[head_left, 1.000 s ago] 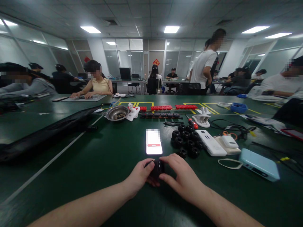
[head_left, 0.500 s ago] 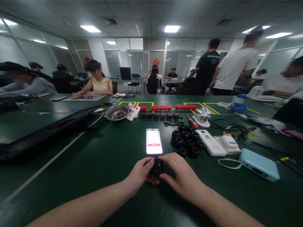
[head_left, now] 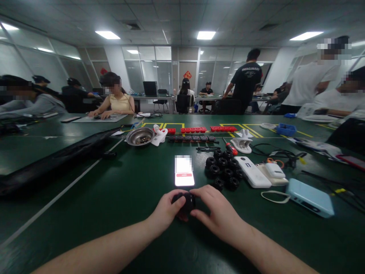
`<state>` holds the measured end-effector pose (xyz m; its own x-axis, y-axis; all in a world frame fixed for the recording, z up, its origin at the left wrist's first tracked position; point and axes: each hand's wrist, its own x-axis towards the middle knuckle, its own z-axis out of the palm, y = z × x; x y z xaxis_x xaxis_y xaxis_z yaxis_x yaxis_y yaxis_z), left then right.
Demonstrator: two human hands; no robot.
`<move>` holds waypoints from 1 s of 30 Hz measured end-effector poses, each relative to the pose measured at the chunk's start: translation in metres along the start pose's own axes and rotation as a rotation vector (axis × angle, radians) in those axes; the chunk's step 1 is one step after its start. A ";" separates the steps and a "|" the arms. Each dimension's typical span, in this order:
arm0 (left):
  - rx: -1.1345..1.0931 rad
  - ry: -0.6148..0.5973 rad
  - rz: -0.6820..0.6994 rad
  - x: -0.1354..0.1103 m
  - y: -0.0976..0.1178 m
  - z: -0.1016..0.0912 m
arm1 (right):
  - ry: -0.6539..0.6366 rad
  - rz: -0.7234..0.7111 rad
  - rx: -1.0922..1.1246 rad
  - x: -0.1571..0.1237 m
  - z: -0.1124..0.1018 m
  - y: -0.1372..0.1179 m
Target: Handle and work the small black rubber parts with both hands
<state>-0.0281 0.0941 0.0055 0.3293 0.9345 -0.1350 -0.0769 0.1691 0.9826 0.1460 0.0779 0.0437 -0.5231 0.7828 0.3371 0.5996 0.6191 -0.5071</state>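
Note:
My left hand [head_left: 168, 209] is closed round a black wheel [head_left: 188, 201], thumb on top and fingers curled beneath it. At the wheel's right side is my right hand [head_left: 218, 211], its index finger and thumb curved against the edge. The hands cover part of the wheel. Just beyond them lies a phone [head_left: 184, 179] with a bright screen. To its right a pile of similar black wheels [head_left: 224, 167] rests on the green table [head_left: 137, 236].
A metal bowl [head_left: 131, 141] with small parts, red strips [head_left: 193, 130], a black strip of parts [head_left: 191, 139] and a screwdriver [head_left: 232, 149] lie farther back. To the right are a white power bank [head_left: 253, 175] and a light-blue box-shaped device [head_left: 309, 199]. Left lies a long black bag [head_left: 54, 161].
My left thumb has shifted slightly over the wheel, and the wheel looks a little turned. In the background, a standing person in white has moved right. The view has shifted slightly.

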 end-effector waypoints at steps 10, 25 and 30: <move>0.015 -0.052 0.064 -0.003 -0.001 0.000 | -0.057 0.144 -0.064 0.001 -0.001 0.000; 0.009 0.015 -0.012 -0.001 0.005 0.000 | -0.023 0.129 -0.068 -0.001 0.001 0.000; -0.007 -0.005 -0.031 0.002 0.001 0.000 | -0.005 0.044 -0.046 0.001 0.002 0.002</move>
<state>-0.0272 0.0964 0.0062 0.3361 0.9273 -0.1646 -0.0729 0.1999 0.9771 0.1459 0.0796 0.0415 -0.4985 0.8090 0.3114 0.6492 0.5865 -0.4843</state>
